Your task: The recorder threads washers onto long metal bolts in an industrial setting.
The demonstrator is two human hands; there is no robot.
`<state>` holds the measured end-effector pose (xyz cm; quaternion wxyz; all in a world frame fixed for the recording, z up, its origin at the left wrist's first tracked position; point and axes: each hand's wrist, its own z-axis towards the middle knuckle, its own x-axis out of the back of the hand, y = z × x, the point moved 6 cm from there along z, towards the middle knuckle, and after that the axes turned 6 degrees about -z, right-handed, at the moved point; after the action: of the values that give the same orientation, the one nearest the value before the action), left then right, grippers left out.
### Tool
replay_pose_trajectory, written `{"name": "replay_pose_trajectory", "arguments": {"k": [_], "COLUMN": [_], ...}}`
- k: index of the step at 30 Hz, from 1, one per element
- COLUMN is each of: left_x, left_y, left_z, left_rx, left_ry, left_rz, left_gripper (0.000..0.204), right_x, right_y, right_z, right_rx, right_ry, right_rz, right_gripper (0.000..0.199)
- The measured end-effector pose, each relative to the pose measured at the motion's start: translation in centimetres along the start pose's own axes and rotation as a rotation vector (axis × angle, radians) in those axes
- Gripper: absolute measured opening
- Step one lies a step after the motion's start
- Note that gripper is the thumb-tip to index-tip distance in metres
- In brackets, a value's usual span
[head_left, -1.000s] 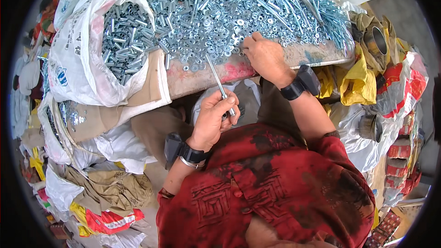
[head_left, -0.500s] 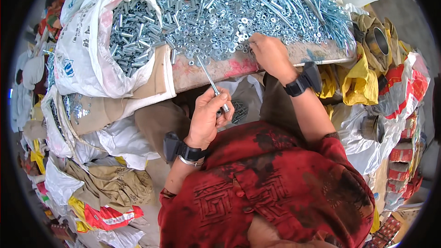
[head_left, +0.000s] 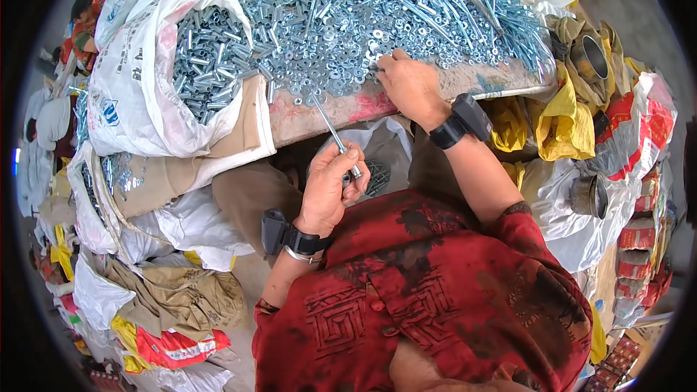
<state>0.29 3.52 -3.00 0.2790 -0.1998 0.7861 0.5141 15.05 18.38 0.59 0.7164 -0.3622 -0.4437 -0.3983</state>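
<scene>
Left hand (head_left: pixel 324 187) curls around a metal rod (head_left: pixel 328 121). Right hand (head_left: pixel 412 88), fingers bent, has washers (head_left: pixel 354 65) at its fingertips; grip unclear.

At two o'clock lies a metal tin (head_left: pixel 592 58), tilted; at three o'clock there is a yellow sack (head_left: pixel 566 131) — and, a little lower, a second tin (head_left: pixel 587 197) on whitish plastic (head_left: pixel 557 232). At eight o'clock is a crumpled brown cloth (head_left: pixel 181 296). Another person (head_left: pixel 84 29) is partly seen at ten o'clock.

The shirt (head_left: pixel 435 276) is blotchy red, the trousers (head_left: pixel 250 199) brown, the wristbands (head_left: pixel 449 132) black, the bangle (head_left: pixel 299 255) silver.
</scene>
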Motion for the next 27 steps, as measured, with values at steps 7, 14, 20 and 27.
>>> {"name": "replay_pose_trajectory", "arguments": {"k": [7, 14, 20, 27], "left_x": [0.3, -0.1, 1.2, -0.6], "left_y": [0.4, 1.1, 3.4, 3.2], "left_z": [0.3, 0.6, 0.1, -0.2], "left_rx": [-0.019, -0.037, -0.111, -0.367], "left_ry": [-0.012, -0.044, 0.025, 0.148], "left_rz": [-0.008, -0.053, 0.323, 1.502], "left_gripper": [0.016, 0.012, 0.013, 0.016], "right_x": [-0.1, 0.5, 1.1, 4.6], "right_y": [3.4, 0.8, -0.3, 0.0], "right_z": [1.0, -0.2, -0.6, -3.9], "right_rx": [-0.074, 0.126, 0.159, -0.014], "right_ry": [-0.107, -0.171, -0.154, -0.449], "right_rz": [0.42, 0.121, 0.002, 1.423], "right_gripper": [0.011, 0.017, 0.019, 0.008]}}
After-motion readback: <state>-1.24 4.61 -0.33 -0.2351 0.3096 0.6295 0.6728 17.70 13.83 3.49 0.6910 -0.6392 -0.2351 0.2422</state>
